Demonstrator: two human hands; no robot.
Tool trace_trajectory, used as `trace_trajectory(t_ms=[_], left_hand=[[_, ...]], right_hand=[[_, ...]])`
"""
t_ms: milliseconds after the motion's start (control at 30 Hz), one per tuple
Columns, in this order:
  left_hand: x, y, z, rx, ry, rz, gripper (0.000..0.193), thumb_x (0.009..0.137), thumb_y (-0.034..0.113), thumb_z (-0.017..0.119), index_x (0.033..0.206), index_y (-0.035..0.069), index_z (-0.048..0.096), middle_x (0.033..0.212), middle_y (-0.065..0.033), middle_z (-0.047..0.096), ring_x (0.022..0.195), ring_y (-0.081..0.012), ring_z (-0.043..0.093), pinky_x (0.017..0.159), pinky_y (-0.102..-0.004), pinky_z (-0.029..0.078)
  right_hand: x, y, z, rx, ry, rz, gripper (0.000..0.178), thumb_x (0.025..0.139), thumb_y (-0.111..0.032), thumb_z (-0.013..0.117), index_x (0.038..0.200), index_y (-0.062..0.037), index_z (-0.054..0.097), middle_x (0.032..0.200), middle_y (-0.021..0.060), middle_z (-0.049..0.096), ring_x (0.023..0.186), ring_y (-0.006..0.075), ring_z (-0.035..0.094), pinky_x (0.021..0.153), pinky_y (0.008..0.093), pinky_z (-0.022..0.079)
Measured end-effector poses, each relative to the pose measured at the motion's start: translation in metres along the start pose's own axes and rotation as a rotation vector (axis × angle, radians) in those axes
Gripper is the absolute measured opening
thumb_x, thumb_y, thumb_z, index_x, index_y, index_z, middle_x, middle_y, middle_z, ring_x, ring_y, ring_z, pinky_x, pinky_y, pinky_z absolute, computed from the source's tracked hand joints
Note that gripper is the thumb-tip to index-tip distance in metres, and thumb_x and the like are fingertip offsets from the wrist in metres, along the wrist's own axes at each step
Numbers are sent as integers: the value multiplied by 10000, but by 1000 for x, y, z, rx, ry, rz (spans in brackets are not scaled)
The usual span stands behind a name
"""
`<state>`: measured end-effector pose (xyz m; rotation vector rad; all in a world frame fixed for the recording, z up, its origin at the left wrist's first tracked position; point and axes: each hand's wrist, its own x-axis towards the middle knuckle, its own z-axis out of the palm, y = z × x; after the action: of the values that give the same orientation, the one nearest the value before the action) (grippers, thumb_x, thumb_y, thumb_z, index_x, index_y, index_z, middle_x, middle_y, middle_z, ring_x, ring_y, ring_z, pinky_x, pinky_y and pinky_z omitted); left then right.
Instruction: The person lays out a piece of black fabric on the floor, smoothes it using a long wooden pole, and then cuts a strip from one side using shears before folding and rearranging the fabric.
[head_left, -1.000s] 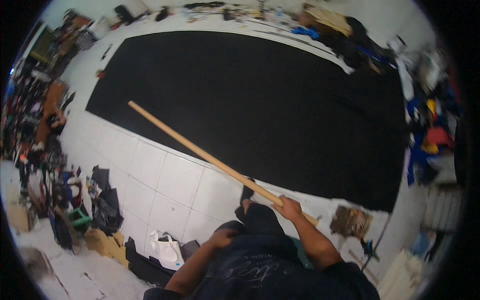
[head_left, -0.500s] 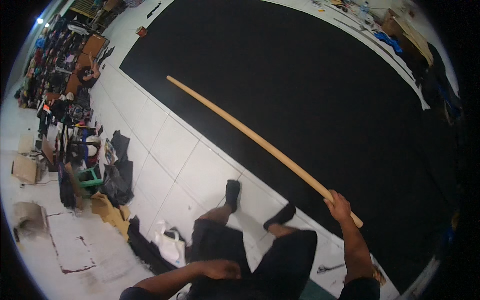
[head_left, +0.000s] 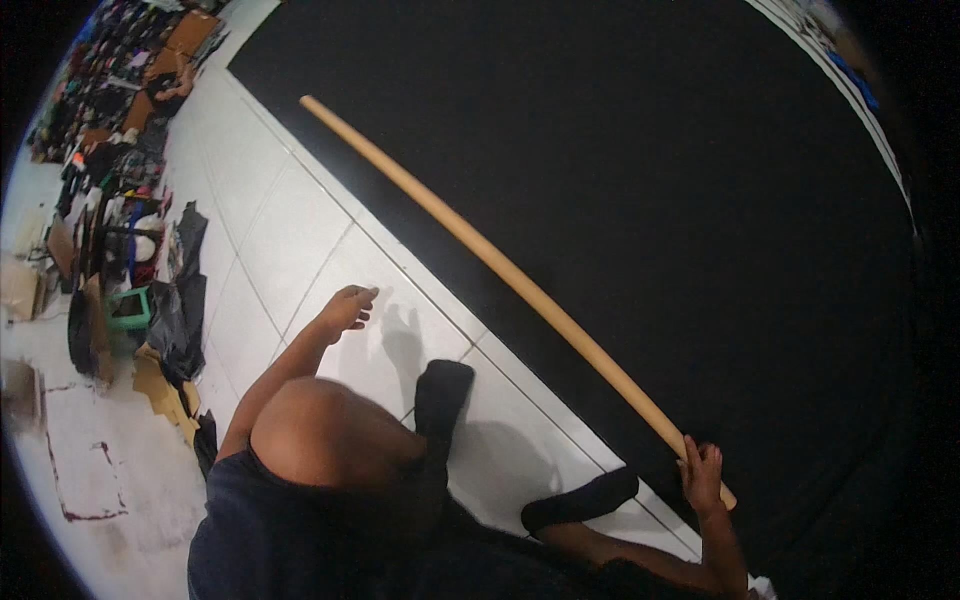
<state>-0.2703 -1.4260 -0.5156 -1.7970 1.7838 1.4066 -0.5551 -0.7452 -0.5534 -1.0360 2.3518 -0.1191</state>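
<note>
Diagonally, long tan cylindrical pole [head_left: 500,262] over black fabric sheet [head_left: 600,150], upper left to lower right, right hand [head_left: 702,475] clasped near its lower end, left hand [head_left: 350,307] loosely open, left of centre.

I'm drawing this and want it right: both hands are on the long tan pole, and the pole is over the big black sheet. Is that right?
Not quite: only the right hand is on the long tan pole. The head view shows the left hand away from it, above the white tiles.
</note>
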Motion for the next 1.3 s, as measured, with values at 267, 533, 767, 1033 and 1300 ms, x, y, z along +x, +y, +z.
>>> trace_trajectory(t_ms=[267, 533, 767, 1033, 1300], left_hand=[[70, 31, 73, -386, 29, -52, 589, 938, 554, 527, 1206, 32, 488, 914, -106, 545, 724, -212, 576, 630, -381, 545], [75, 51, 93, -827, 140, 212, 409, 960, 410, 554, 833, 21, 534, 624, -72, 530, 482, -157, 519, 474, -268, 480], [123, 108, 14, -835, 393, 475, 398, 969, 372, 576, 985, -25, 569, 789, -72, 583, 642, -146, 566, 532, -269, 475], [150, 178, 6, -375, 567, 760, 578, 995, 502, 455, 1298, 17, 541, 1221, -244, 609, 1180, -342, 573, 993, -398, 445], [188, 152, 61, 521, 663, 581, 783, 956, 564, 472, 1519, 51, 288, 1577, -273, 173, 1472, -434, 127, 1189, -529, 95]], right_hand=[[-31, -18, 20, -20, 96, -72, 564, 829, -145, 744, 1351, -183, 534, 1025, 182, 520, 952, 340, 511, 825, 473, 422], [-27, -36, 8, -23, 227, -101, 671, 792, -182, 780, 1379, -130, 458, 1045, 193, 519, 943, 360, 512, 810, 488, 417], [40, -75, -49, 11, 34, -3, 677, 781, -275, 787, 1345, -49, 490, 1050, 180, 503, 941, 357, 514, 845, 464, 426], [120, -105, -115, 72, 97, 62, 614, 869, -231, 724, 1402, -75, 463, 1052, 178, 567, 953, 321, 582, 835, 446, 484], [360, -216, -162, -58, 232, -55, 528, 985, -290, 548, 1485, -226, 392, 1061, 138, 551, 923, 271, 560, 819, 413, 482]])
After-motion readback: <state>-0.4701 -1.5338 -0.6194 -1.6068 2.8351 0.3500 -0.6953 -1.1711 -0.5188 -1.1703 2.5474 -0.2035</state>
